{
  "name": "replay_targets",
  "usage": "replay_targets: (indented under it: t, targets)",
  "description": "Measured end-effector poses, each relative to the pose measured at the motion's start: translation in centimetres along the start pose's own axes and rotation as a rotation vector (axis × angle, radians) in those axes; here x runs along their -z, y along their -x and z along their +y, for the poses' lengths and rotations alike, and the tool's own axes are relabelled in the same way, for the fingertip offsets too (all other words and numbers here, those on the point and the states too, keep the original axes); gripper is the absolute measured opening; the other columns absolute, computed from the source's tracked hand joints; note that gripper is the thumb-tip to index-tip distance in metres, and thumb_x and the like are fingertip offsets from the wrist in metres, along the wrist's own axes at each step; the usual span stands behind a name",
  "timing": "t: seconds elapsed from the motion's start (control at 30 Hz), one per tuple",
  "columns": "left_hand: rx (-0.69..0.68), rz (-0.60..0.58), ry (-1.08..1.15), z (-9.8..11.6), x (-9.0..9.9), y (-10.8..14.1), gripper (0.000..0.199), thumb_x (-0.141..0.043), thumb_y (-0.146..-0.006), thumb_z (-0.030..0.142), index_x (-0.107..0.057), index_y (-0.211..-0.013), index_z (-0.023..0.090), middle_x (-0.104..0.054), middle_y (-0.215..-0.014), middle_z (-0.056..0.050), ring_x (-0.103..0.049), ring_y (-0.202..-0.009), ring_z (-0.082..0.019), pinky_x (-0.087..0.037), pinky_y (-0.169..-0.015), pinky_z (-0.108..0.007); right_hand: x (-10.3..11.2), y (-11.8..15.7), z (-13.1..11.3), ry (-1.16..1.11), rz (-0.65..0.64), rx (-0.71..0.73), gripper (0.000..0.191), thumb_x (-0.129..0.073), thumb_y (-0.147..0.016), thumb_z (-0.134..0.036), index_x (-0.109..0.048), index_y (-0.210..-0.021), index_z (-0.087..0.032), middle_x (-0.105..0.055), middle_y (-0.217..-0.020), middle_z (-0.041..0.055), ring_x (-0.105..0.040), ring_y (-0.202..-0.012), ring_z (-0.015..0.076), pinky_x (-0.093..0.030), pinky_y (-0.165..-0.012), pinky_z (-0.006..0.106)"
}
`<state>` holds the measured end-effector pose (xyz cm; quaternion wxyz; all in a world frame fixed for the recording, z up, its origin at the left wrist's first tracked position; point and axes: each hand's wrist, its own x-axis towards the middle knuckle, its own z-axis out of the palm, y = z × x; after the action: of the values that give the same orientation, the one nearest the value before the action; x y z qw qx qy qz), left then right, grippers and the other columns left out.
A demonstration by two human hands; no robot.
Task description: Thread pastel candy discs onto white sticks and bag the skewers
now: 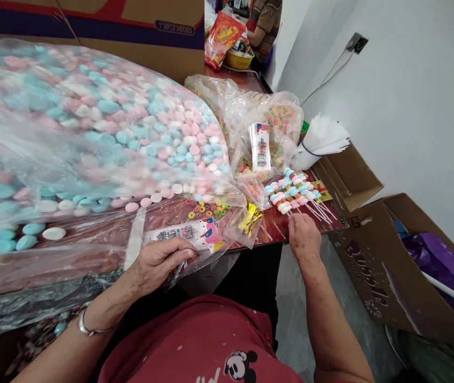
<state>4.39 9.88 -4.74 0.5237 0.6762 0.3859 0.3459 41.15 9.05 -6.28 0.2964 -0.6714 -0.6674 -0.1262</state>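
Two bare hands in head view: L hand (159,263) has thumb & index together, clamped on a clear plastic bag (201,258) by a white, pink-and-blue printed card strip (187,233). R hand (303,236) has bent fingers at the lower stick ends of pink, blue-and-white candy skewers (291,192), piled on the dark red table (267,234) near its edge; can't tell if they're pinching.

Main risk, I'd say: skewers overlap, so pulling 1 could drag others off the edge. Thin bag could snag on stick tips & tear. Small bag of shiny gold ties (252,218) reaches the edge; a sleeve-less forearm bump could spill it.

Count: 1 huge clear sack of pastel candies (139,138); 5 loose-looking discs lower L (4 blue, 1 white (54,233)); 1 white tub of white paper-like strips (310,155); 1 upright card stack (260,148); skewers several, exact no. unclear.
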Motion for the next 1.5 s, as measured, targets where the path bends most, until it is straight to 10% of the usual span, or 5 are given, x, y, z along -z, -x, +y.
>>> replay_targets:
  t: [0.2,0.4,0.9,1.5]
  targets:
    - [0.102,0.002,0.086,0.4,1.4,0.2,0.028,-0.059,-0.088,0.041,-0.068,-0.076,0.016,-0.07,-0.068,-0.005,-0.058,-0.05,-0.012,-0.047,-0.048,-0.021,3.2,-0.8,-0.7,-0.231,0.173,0.057,0.017,-0.053,-0.093,-0.021,-0.066,-0.1,-0.029,-0.067,-0.085,0.007,-0.061,-0.079,0.0222,-0.046,-0.07,0.036]
    - [0.101,0.002,0.104,0.4,2.5,0.3,0.031,-0.061,-0.087,0.042,-0.068,-0.074,0.016,-0.07,-0.069,-0.006,-0.055,-0.05,-0.01,-0.044,-0.046,-0.02,5.1,-2.5,-5.5,-0.501,0.006,0.374,0.032,-0.062,-0.086,-0.011,-0.067,-0.111,-0.03,-0.066,-0.082,0.0014,-0.058,-0.068,0.0183,-0.047,-0.065,0.037]
    - [0.116,-0.03,0.019,-0.1,4.6,0.4,0.032,-0.055,-0.087,0.04,-0.065,-0.074,0.013,-0.063,-0.062,-0.001,-0.047,-0.048,-0.008,-0.037,-0.045,-0.018,3.4,-5.7,-8.4,-0.336,-0.086,0.708,0.026,-0.056,-0.089,-0.01,-0.065,-0.11,-0.022,-0.069,-0.086,0.0038,-0.057,-0.073,0.0181,-0.047,-0.072,0.035]
    - [-0.044,-0.048,-0.189,-1.2,6.2,-0.5,0.027,-0.056,-0.09,0.032,-0.07,-0.078,0.012,-0.07,-0.071,-0.005,-0.059,-0.063,-0.011,-0.045,-0.059,-0.019,2.8,-6.5,-8.3,-0.278,-0.051,0.755,0.026,-0.055,-0.089,-0.009,-0.062,-0.11,-0.022,-0.068,-0.084,0.0055,-0.055,-0.074,0.0194,-0.046,-0.069,0.035]
